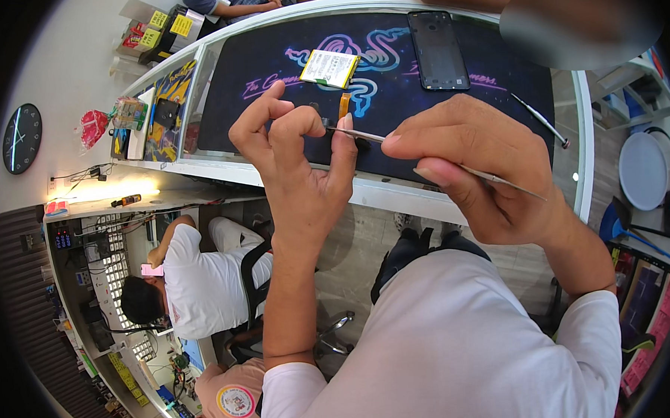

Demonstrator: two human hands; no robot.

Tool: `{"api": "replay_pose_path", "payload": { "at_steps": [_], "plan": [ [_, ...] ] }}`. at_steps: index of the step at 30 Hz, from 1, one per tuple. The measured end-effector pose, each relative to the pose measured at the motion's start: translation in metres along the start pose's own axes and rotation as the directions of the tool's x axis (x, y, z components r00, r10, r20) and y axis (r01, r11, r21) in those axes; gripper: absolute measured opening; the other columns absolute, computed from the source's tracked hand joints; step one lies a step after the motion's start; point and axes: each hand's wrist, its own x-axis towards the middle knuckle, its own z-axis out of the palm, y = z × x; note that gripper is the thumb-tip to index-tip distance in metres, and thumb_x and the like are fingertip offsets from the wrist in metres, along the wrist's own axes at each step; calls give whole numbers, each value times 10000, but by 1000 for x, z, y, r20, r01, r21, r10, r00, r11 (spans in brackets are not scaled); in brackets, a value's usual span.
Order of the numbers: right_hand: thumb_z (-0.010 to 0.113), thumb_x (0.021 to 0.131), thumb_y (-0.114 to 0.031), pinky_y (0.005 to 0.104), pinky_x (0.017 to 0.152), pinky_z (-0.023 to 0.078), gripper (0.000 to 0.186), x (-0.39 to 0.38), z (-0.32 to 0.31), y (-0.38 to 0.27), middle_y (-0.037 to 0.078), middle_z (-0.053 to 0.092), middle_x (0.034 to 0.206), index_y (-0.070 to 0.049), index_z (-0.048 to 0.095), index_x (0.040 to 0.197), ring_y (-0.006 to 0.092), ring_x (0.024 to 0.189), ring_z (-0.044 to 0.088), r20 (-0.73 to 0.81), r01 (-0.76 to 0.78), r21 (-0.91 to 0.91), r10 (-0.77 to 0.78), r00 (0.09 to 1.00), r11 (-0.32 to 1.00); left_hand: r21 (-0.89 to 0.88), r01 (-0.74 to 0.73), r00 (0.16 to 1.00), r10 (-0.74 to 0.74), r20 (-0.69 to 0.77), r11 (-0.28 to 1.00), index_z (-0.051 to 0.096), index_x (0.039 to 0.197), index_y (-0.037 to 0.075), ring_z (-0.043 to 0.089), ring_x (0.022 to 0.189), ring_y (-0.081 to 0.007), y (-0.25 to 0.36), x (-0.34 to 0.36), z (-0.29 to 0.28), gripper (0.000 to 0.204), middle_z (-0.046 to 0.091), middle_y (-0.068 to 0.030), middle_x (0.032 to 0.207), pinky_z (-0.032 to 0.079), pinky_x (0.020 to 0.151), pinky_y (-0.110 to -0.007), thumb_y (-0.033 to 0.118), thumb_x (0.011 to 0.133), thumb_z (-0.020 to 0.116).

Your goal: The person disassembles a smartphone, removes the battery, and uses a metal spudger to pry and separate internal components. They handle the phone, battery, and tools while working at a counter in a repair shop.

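Note:
Above the dark mat (239, 71), my left hand (307, 162) pinches a small dark part (328, 123) between thumb and index finger. An orange flex cable (344, 105) stands up beside the fingertips; whether it joins that part I cannot tell. My right hand (490, 172) grips a thin metal pry tool (363, 135), whose tip reaches the left thumb and the small part. Just beyond the left hand lies a white phone battery (330, 67) with yellow edges. A black phone housing (439, 51) lies farther right on the mat.
A screwdriver (538, 118) lies at the mat's right side. The white-framed counter (424, 194) carries a box and small items at its left end. Left of me, a person in a white shirt (211, 282) sits at a cluttered bench; other people sit across the counter and lower left.

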Motion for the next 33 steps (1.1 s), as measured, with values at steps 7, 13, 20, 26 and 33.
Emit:
{"api": "replay_pose_path", "payload": {
  "at_steps": [7, 13, 20, 26, 33],
  "plan": [
    [674, 949, 20, 356, 855, 564, 216, 1, 0, -2, 158, 770, 1086, 24, 772, 1141, 289, 953, 727, -8, -50, 16, 51, 999, 999, 1, 38, 999, -38, 5, 999, 558, 1008, 91, 500, 1075, -270, 4, 4, 2, 313, 403, -149, 1295, 483, 956, -422, 17, 844, 814],
    [671, 950, 16, 360, 852, 564, 223, 0, -3, -1, 161, 770, 1086, 19, 771, 1149, 293, 955, 728, 5, -49, 2, 49, 999, 999, 29, 26, 999, -27, 33, 999, 504, 1003, 81, 505, 1257, -346, 7, 7, 3, 321, 421, -144, 1214, 469, 1051, -481, 5, 871, 786],
    [678, 932, 32, 354, 800, 568, 228, 5, -3, 4, 174, 768, 1063, 18, 769, 1141, 290, 912, 726, 3, 28, -58, -28, 1000, 998, 22, 16, 999, -17, 48, 1000, 545, 1025, 99, 510, 1186, -316, 1, 10, 3, 361, 416, -140, 1261, 482, 998, -459, 44, 846, 853],
    [681, 941, 15, 345, 776, 564, 210, 4, -2, 5, 179, 766, 1041, 17, 769, 1132, 283, 863, 718, -13, 6, -7, -6, 1000, 1000, -38, 28, 999, -28, -20, 999, 557, 1052, 116, 496, 1204, -296, -7, 3, 7, 411, 427, -137, 1278, 496, 971, -430, 69, 821, 894],
    [649, 1004, -88, 341, 783, 559, 204, 3, -6, 17, 190, 764, 1035, 39, 765, 1113, 273, 872, 721, -27, -103, 134, 108, 994, 986, -79, 51, 999, -52, -9, 996, 563, 1021, 113, 498, 1082, -250, -7, 5, 7, 384, 430, -125, 1286, 482, 913, -390, 51, 815, 881]
  ]
}}
